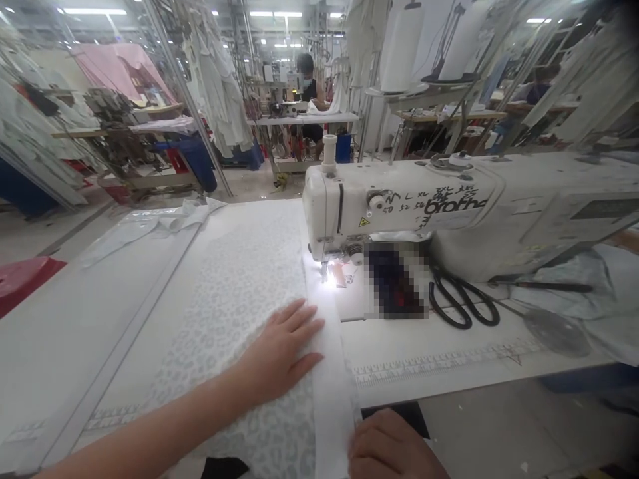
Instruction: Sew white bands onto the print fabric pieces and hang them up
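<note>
Under the lit needle of a white sewing machine [369,199] runs a pale fabric with grey leopard spots [234,279], a plain white strip [332,399] along its right edge. My left hand [284,346] lies flat on the fabric and the strip, just in front of the needle, fingers stretched out. At the table's front edge, my right hand [389,446] is closed on the right edge of the white strip, its fingers curled. Part of that hand is cut off by the bottom of the view.
Black-handled scissors [464,303] lie right of the needle, beside a blurred-out patch. A printed ruler scale [444,356] runs along the table front. White thread cones [402,50] stand behind the machine. A person [307,86] sits at another machine farther back.
</note>
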`<state>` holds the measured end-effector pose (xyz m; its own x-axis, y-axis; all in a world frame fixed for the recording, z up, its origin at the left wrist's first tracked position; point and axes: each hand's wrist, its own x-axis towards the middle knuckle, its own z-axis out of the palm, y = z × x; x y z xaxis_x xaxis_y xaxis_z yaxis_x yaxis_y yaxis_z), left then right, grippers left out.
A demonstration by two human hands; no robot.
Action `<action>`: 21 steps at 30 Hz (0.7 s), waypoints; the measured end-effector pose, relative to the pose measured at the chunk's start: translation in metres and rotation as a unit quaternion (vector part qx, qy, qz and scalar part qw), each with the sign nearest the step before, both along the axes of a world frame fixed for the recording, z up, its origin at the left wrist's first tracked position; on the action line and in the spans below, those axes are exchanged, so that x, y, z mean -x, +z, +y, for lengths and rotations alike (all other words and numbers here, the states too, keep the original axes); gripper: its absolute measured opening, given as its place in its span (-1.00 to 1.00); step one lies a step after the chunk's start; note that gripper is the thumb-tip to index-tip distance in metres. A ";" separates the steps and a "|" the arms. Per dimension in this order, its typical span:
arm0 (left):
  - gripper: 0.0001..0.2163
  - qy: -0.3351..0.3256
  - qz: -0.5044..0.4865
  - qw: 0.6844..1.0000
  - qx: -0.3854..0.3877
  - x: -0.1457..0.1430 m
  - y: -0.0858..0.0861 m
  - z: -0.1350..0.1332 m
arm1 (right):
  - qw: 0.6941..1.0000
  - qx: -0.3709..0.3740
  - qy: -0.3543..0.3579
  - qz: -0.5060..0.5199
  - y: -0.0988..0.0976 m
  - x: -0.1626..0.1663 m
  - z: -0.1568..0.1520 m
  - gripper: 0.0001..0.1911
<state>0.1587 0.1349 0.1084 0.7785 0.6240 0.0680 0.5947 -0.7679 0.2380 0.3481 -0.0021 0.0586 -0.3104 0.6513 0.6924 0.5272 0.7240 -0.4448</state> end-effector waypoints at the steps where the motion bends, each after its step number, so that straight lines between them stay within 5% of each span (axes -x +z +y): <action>1: -0.59 -0.002 0.001 1.000 -0.007 -0.001 0.000 0.005 | 1.000 -0.006 0.002 0.001 0.003 -0.001 0.006 -0.63; 8: -0.62 -0.023 0.000 0.999 -0.034 -0.002 0.000 0.050 | 0.992 0.118 0.018 -0.044 0.034 -0.010 0.035 -0.76; 12: -0.62 -0.031 0.005 0.999 -0.035 -0.006 0.002 0.064 | 0.990 0.130 0.014 -0.046 0.036 -0.011 0.044 -0.79; 17: -0.73 0.003 -0.027 1.000 0.012 -0.013 0.000 0.031 | 0.996 0.077 0.015 -0.042 0.032 -0.012 0.048 -0.79; 21: -0.70 0.027 -0.046 0.997 0.063 -0.013 -0.004 0.002 | 0.993 0.103 0.038 -0.047 0.034 -0.014 0.049 -0.80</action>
<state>0.1719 0.1374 0.1048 0.7377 0.6728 0.0559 0.6055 -0.6960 0.3860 0.3622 0.0470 0.0927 -0.4212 0.7479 0.5131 0.5202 0.6626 -0.5388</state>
